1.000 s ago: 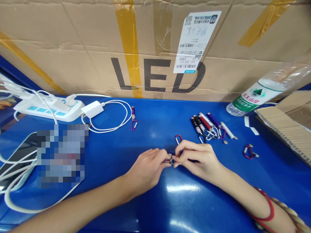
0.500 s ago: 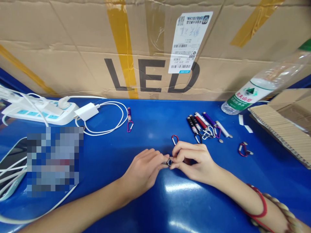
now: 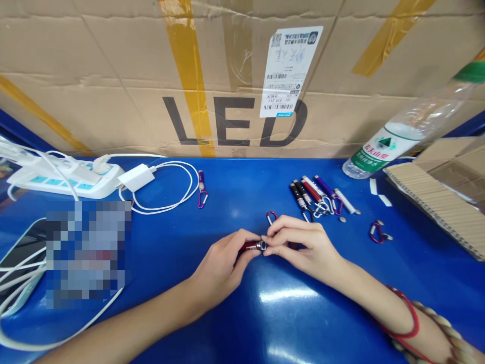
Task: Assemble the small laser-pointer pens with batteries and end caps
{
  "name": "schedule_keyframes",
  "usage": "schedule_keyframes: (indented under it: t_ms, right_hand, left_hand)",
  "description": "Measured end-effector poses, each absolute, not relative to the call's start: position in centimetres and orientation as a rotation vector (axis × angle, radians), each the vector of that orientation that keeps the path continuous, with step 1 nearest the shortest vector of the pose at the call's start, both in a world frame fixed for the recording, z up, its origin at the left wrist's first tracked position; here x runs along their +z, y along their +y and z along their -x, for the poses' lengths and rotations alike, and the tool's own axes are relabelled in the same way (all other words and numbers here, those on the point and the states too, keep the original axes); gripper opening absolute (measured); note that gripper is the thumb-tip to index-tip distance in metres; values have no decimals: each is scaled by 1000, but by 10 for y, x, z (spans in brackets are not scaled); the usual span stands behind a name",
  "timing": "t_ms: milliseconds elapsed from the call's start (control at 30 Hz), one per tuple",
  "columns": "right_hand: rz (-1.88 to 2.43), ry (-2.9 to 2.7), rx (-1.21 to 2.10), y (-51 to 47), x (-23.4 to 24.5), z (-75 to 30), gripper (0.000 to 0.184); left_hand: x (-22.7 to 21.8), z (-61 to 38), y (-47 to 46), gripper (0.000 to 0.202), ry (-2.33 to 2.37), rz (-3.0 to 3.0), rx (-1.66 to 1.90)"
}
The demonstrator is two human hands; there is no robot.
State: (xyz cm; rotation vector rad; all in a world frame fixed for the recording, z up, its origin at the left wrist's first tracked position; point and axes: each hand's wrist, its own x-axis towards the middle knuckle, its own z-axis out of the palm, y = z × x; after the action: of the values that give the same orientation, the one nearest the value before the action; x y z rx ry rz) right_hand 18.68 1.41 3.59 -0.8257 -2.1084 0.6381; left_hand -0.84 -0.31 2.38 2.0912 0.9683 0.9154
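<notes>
My left hand is closed around a small red flashlight, its silver end pointing right. At that silver end, the thumb and fingertips of my right hand are pinched together. A dark red bit shows beneath the right fingers, too covered to make out. Just behind the right fingers is a red carabiner clip, partly hidden. Farther back lie several small flashlights in black, red, white and purple with clips. A silver tube and a button cell are beside them.
Another red carabiner clip lies right, near an opened cardboard box and a tilted water bottle. A purple flashlight, white charger and power strip are left. A large carton stands behind.
The left fingers have shifted back, so more of the red flashlight's body and silver end shows. The right hand stays at the end; the camera view has shifted slightly.
</notes>
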Motion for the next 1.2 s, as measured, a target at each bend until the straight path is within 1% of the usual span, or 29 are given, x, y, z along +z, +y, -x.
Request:
schedule_keyframes:
  t_ms: [167,267,400,500,700,867,1033,1200]
  right_hand:
    - [868,-2057,802,15,37,-186,15]
    - [886,-2020,889,15,38,-183,18]
    - [957,-1981,982,13,38,-179,26]
    - [1001,-1965,1047,10,38,-177,28]
    - [1116,-1852,1239,7,42,-172,33]
    - [1207,-1680,1445,5,41,-170,37]
    - [1252,-1635,1479,6,39,-169,33]
    - [1310,-1691,1392,7,40,-168,29]
  left_hand:
    - [19,8,-4,10,989,-2102,937]
    - [15,8,-5,4,1011,-2189,949]
    - [12,9,-5,17,970,-2368,979]
    - [12,8,-3,22,932,-2507,1003]
    - [16,9,-3,18,863,-2628,1089]
    - [14,11,-5,22,898,-2668,1077]
    - [15,11,-5,25,944,-2675,955]
    - [18,8,-5,26,1012,-2700,893]
